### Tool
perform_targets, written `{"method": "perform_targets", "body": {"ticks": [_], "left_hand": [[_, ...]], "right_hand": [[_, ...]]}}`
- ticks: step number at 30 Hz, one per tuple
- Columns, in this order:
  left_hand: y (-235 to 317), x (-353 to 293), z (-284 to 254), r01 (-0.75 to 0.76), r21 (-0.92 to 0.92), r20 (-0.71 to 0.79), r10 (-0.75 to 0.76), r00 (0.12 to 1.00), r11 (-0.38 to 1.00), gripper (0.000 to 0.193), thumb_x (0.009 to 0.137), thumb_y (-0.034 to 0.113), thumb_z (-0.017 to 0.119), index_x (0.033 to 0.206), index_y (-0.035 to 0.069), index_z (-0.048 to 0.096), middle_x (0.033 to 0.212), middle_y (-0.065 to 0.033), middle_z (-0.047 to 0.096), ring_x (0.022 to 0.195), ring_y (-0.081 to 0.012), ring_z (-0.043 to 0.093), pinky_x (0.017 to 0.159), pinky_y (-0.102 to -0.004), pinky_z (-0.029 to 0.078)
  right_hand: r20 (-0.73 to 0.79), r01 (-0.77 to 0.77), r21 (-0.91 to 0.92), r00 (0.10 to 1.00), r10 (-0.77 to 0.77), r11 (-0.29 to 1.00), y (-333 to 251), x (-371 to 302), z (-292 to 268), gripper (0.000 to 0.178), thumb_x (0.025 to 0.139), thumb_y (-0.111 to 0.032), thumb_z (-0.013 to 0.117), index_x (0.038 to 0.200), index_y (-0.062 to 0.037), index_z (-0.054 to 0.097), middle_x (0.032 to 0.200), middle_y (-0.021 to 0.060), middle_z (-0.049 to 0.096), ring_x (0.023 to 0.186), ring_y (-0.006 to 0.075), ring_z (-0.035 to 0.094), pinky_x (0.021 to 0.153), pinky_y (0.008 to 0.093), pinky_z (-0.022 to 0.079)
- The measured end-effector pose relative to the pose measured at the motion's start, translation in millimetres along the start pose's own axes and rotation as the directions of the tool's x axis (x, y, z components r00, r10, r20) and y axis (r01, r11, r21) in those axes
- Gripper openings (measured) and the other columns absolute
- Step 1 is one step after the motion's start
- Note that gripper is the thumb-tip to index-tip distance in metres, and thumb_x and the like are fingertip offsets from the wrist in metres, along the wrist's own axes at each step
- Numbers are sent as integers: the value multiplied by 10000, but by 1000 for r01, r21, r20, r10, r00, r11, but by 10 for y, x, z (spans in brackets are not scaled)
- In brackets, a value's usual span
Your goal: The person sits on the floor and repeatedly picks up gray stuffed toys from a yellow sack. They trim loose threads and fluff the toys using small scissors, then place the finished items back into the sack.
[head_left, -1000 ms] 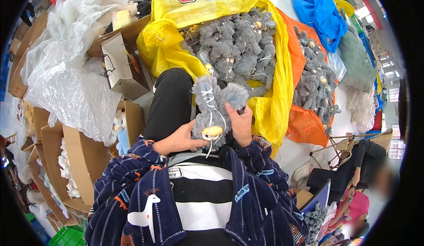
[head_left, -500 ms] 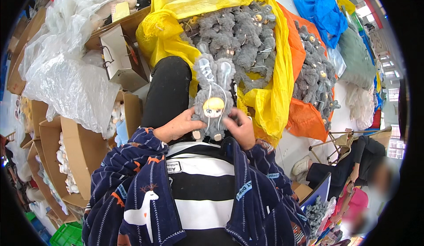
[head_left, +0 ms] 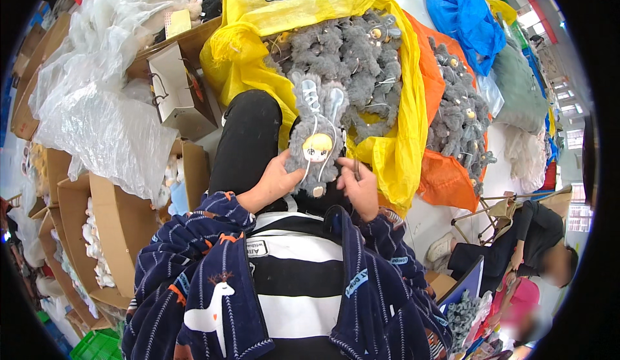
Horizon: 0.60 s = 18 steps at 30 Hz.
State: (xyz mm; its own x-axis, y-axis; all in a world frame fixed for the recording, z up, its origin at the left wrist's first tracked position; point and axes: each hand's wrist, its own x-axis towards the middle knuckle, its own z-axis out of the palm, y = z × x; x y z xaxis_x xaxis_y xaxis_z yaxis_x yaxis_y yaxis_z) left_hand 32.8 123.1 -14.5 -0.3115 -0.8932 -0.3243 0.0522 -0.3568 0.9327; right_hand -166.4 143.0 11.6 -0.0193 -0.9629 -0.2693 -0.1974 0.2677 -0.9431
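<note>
A grey plush doll with long rabbit ears, a blond-fringed doll face and loose white cords is held upright over my lap. My left hand grips its lower left side, thumb across the front. Close by the doll's lower right side is my right hand, its fingers curled. A small dark object shows at those fingers, too little of it visible to name. Just beyond the doll, a yellow sack lies open, full of similar grey plush dolls.
An orange sack with more grey dolls stands to the right, near a blue bag. On the left are clear plastic sheeting, a paper bag and cardboard boxes of plush pieces. Other people sit at far right.
The doll has tilted and shifted slightly right, with my left hand still on it. My right hand has drawn a little down and right, its fingers now more curled.
</note>
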Motion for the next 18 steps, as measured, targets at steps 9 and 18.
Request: {"method": "perform_targets", "body": {"ticks": [9,18], "left_hand": [[-188,-7,76,-285,245,17,290,957,927,398,740,78,570,1108,-31,466,1012,-196,551,955,-292,547,836,-346,420],[-170,16,83,-253,412,32,264,964,875,321,732,106,573,1006,-38,485,924,-221,530,864,-352,540,762,-383,429]], "right_hand": [[281,519,-682,837,-470,516,-356,231,137,591,704,-219,659,1216,-70,405,1131,131,470,859,333,573,651,370,494],[378,500,-648,866,-328,574,-343,553,122,560,631,-288,673,1110,-103,450,952,137,495,790,360,563,652,413,472]]}}
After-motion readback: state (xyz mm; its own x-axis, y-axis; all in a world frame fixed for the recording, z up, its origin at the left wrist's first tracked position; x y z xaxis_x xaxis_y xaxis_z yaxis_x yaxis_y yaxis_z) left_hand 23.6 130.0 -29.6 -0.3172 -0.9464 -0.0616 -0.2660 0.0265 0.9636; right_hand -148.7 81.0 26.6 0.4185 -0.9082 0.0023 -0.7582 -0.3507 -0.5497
